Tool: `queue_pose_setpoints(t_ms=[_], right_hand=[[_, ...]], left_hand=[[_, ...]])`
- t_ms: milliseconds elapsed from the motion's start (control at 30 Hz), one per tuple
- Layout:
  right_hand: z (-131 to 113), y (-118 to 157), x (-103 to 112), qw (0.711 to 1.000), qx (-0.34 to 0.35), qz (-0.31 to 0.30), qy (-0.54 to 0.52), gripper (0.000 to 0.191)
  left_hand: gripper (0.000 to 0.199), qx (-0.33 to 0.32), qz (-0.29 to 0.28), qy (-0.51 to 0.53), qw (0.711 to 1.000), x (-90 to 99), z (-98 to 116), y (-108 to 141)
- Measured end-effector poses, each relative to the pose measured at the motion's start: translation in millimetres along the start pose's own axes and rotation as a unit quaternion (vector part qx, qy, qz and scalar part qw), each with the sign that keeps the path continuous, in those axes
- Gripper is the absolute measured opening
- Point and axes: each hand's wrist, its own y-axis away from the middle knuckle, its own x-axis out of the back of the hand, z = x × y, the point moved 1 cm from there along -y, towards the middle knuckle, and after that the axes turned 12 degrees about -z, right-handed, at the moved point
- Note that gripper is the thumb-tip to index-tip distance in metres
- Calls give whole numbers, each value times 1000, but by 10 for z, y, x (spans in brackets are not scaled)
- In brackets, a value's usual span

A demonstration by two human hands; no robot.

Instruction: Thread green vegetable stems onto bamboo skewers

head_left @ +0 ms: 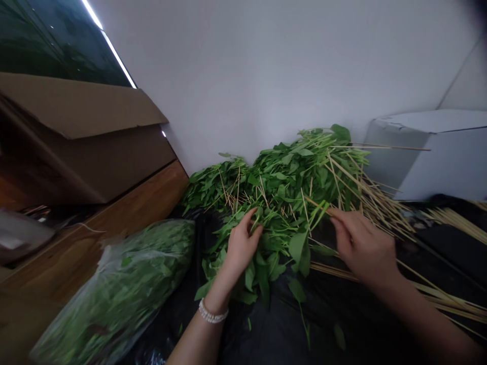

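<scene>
My left hand (243, 243), with a beaded bracelet (213, 313) on its wrist, reaches into a loose heap of leafy green stems (272, 228). Its thumb and index finger are apart, with leaves around the fingertips; the other fingers are partly hidden. My right hand (361, 241) is closed in a pinch at the heap's right side. Out of that pinch stick a thin brown stick (314, 203) and a green leafy sprig (301, 247), whose broad leaf hangs down. A larger pile of leafy greens (300, 162) lies behind against the wall, with thin sticks strewn over it.
A clear plastic bag of leaves (140, 284) lies at left on black sheeting (274, 329). Beyond it are a wooden board (152, 197) and an open cardboard box (95, 157). Many thin sticks (384, 203) lie at right, near a white box (449, 152).
</scene>
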Motion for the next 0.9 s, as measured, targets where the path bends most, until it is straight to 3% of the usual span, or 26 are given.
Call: queue_pose_setpoints(t_ms=[67,133,267,367,500,633,733,900], right_hand=[[54,-23,22,1000,-20,11,2,23],[98,-44,42,999,-32,19,4,23],[154,-81,78,998,-51,37,-4,20],[172,-98,92,997,-58,47,-12,19],[162,-100,90,997,-63,46,-16,17],[142,-96,88,997,-62,45,-20,18],[139,-93,89,997,-60,45,-26,19],[132,-83,75,997,-63,39,-23,19]], left_hand=[[57,-36,44,-139,989,-12,-9,24],[48,-78,29,-209,974,-56,23,57],[26,-154,-74,-249,953,-182,135,120],[37,-183,-144,-278,932,-255,180,146],[57,-208,-181,-298,914,-292,170,158],[43,-219,-220,-306,900,-330,96,151],[26,-189,-203,-326,904,-349,17,126],[21,-149,-120,-344,919,-297,-10,99]])
